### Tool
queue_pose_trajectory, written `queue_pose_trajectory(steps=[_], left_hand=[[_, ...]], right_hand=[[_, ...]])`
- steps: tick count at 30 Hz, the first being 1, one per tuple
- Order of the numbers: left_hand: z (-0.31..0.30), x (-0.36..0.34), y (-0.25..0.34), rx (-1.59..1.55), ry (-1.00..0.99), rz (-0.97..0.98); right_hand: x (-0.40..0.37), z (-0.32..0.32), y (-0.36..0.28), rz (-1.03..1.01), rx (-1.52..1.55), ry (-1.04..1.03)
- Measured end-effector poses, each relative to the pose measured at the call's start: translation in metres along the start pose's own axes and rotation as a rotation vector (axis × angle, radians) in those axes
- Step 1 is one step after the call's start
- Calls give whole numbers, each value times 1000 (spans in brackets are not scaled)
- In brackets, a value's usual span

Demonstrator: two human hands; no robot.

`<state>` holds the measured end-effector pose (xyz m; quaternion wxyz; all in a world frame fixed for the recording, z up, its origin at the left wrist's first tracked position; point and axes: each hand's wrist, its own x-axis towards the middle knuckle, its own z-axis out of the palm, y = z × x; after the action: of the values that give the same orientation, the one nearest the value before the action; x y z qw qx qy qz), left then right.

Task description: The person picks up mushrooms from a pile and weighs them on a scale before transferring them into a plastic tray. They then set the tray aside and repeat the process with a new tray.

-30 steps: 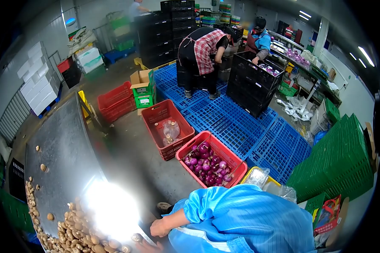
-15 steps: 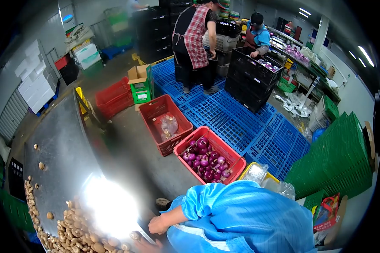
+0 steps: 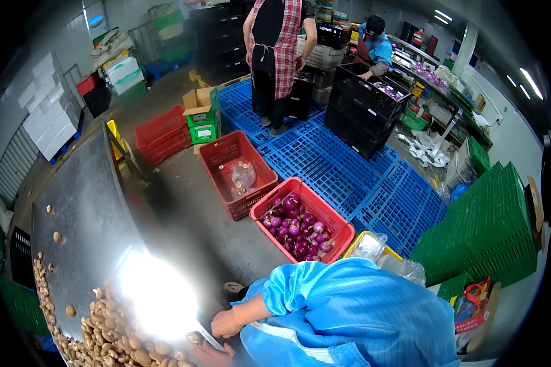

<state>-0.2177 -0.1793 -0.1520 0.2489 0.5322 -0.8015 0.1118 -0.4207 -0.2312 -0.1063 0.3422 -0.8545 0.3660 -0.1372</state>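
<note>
My right hand (image 3: 226, 323), in a blue sleeve (image 3: 318, 293), is closed on what looks like a knife (image 3: 209, 336), whose pale blade points down beside it. Just below, my left hand (image 3: 210, 355) holds a brown mushroom (image 3: 194, 338) near the blade. Many loose mushrooms (image 3: 116, 333) are heaped on the dark tabletop (image 3: 79, 226), at its near edge. A strong white glare covers part of the table beside my hands.
A red crate of purple onions (image 3: 344, 248) and a red crate with a plastic bag (image 3: 217, 183) stand on the floor. Behind are blue pallets (image 3: 324, 159), black crates (image 3: 361, 122) and two people. Green crates (image 3: 483, 226) are stacked at the right.
The person in the checked apron has straightened from a bend and turned. The other person's arm has shifted over the black crate. My view has tilted slightly; my hands keep nearly the same pose.
</note>
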Motion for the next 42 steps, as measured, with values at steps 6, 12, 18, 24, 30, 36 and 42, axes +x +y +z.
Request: queue_pose_trajectory(steps=[6,12,18,24,30,36,42], left_hand=[[20,-13,-13,13,5,10],[37,-33,-28,-12,-155,-77],[31,-28,-21,-11,-131,-70],[38,-34,-23,-15,-141,-73],[46,-39,-32,-40,-170,-110],[34,-31,-25,1,-227,-92],[37,-34,-24,14,-238,-110]], right_hand=[[2,-6,-3,-106,48,177],[2,-7,-6,-119,19,214],[1,-8,-5,-125,-7,245],[2,-5,-2,-83,-34,206],[-4,-18,-14,-27,-9,152],[-5,-7,-5,-24,-13,159],[-5,-3,1,21,-69,-35]])
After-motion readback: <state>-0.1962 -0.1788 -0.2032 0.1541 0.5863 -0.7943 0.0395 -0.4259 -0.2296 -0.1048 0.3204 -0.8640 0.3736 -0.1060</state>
